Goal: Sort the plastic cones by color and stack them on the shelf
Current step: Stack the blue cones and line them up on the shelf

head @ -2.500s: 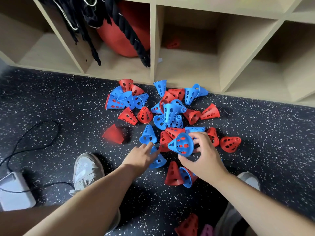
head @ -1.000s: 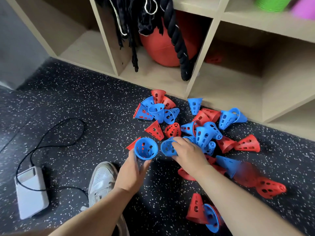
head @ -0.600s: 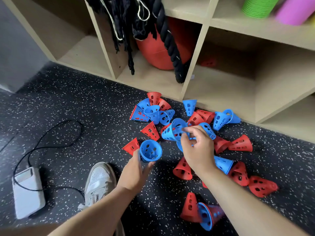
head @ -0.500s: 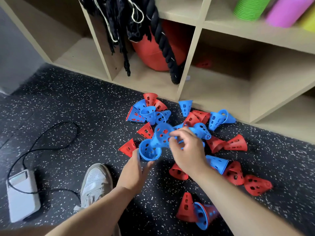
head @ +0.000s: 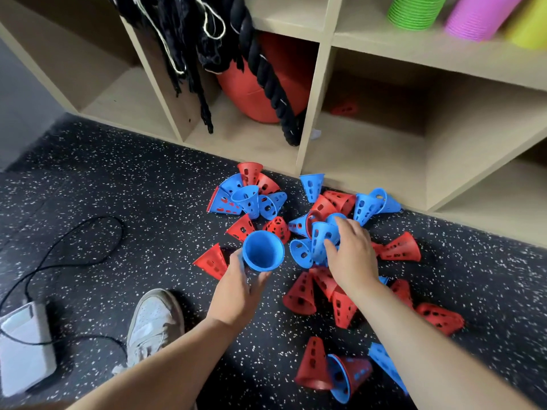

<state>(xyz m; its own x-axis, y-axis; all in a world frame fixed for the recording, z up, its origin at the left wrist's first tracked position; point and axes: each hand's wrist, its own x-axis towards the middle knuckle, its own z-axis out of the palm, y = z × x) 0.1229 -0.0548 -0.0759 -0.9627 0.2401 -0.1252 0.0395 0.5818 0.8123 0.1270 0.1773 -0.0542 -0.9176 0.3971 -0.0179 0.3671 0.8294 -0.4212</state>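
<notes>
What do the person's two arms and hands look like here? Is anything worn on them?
Both forearms are bare up to the bottom frame edge: no sleeves are in view. The left hand and the right hand wear no gloves, and no watch, bracelet or ring is visible. No markings show on them. Fingernails are hard to make out.

Perforated red and blue plastic cones are being left scattered on the speckled floor before the shelf, most tipped sideways, some nested. One blue cone is being held up, mouth toward the camera. A lone red cone is lying deep inside a lower compartment.
</notes>
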